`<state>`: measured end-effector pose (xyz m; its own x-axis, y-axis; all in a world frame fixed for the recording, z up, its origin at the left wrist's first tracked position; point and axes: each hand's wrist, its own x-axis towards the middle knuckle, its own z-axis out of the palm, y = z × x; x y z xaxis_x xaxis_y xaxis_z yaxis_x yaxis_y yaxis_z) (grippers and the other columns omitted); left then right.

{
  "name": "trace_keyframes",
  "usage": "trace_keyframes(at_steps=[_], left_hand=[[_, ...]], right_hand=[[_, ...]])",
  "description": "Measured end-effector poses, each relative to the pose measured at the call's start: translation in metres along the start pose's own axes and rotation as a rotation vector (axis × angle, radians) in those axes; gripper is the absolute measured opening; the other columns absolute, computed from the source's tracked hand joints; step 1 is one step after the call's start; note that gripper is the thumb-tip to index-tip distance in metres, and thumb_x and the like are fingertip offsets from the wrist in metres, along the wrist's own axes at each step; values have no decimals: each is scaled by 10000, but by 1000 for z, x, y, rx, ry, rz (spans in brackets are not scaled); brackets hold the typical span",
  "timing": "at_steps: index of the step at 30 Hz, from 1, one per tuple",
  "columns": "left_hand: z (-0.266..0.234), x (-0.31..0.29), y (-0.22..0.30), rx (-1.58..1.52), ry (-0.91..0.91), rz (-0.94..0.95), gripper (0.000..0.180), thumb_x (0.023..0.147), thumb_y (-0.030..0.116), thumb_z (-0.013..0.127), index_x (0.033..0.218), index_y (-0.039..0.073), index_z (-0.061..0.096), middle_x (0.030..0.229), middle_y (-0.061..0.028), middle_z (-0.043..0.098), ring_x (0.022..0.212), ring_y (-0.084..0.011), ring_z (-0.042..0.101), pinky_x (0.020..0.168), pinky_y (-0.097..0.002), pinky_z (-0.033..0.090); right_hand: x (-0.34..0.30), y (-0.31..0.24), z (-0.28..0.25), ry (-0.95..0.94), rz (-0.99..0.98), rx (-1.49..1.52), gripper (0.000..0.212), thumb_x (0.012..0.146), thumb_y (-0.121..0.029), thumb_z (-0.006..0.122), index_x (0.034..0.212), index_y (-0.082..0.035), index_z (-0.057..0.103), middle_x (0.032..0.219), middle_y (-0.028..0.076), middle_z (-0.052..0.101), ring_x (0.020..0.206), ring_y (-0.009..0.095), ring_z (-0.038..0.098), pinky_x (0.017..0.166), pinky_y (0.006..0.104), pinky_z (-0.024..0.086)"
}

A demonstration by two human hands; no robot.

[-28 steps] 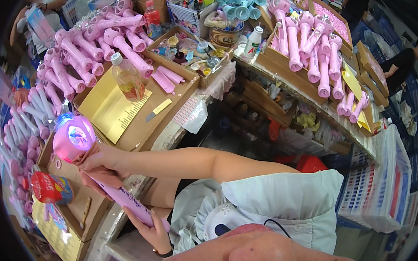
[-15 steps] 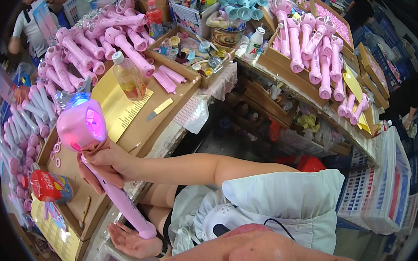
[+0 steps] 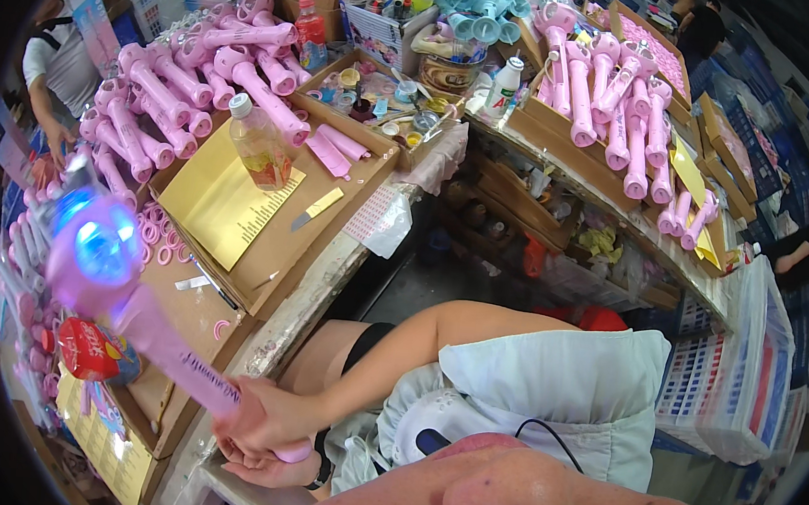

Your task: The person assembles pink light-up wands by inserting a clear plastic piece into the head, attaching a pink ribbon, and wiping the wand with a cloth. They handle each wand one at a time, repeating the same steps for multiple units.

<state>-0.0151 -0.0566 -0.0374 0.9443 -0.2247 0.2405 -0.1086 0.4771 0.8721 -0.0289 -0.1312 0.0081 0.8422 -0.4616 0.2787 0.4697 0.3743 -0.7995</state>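
A pink light-up toy wand (image 3: 183, 368) slants over the near edge of the table. Its round head (image 3: 97, 250) glows blue and looks smeared by motion. My right hand (image 3: 267, 416) is wrapped round the lower handle. Just below, my left hand (image 3: 272, 470), with a dark band at the wrist, lies against the handle's end with its fingers curled; they are partly hidden by my right hand. Beneath the wand is a cardboard tray (image 3: 224, 333) with pink rings (image 3: 161, 236) in it. A red-topped container (image 3: 93, 350) stands beside the wand's head.
Pink wands (image 3: 173, 88) are heaped at the back left, and more (image 3: 621, 89) lie on boxes at the right. A drink bottle (image 3: 258, 148) stands on yellow paper (image 3: 212, 202) near a knife (image 3: 317, 208). White plastic crates (image 3: 736, 368) are stacked at the right. Another person (image 3: 60, 68) is at the far left.
My right hand has moved from just below the wand's head down to its lower handle, beside my left hand. The head has shifted left and down, its light turning from pink to blue. My left fingers have curled in.
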Motion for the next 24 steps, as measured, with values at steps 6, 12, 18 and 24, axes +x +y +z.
trace_keyframes(at_steps=[6,12,18,24], left_hand=[[-21,22,18,106,-114,101,915,780,642,484,1318,-70,283,1172,-174,478,1126,-281,476,1076,-491,271],[-59,60,42,-349,-394,149,1054,708,696,592,1349,-67,249,1116,-155,497,1083,-251,503,1099,-527,227],[-25,9,33,281,-258,-55,693,848,471,590,1261,-49,391,1127,-136,541,1055,-232,526,972,-386,385],[-13,23,43,-84,-161,-194,677,821,463,636,1270,-2,432,1243,-170,522,1176,-276,489,994,-375,379]], right_hand=[[-23,-5,-44,-297,-43,-480,544,653,-210,759,1084,-57,462,1062,116,566,985,279,589,789,349,477],[-24,-33,-94,-715,300,-1116,569,603,-217,703,1105,-94,466,915,157,594,796,367,606,718,463,479],[-1,-35,-64,-573,-56,-1139,470,611,-223,717,966,-11,492,772,184,594,730,367,616,643,438,494],[11,-46,-20,-604,169,-1247,515,682,-337,724,994,-33,449,793,180,603,727,376,617,603,448,496]])
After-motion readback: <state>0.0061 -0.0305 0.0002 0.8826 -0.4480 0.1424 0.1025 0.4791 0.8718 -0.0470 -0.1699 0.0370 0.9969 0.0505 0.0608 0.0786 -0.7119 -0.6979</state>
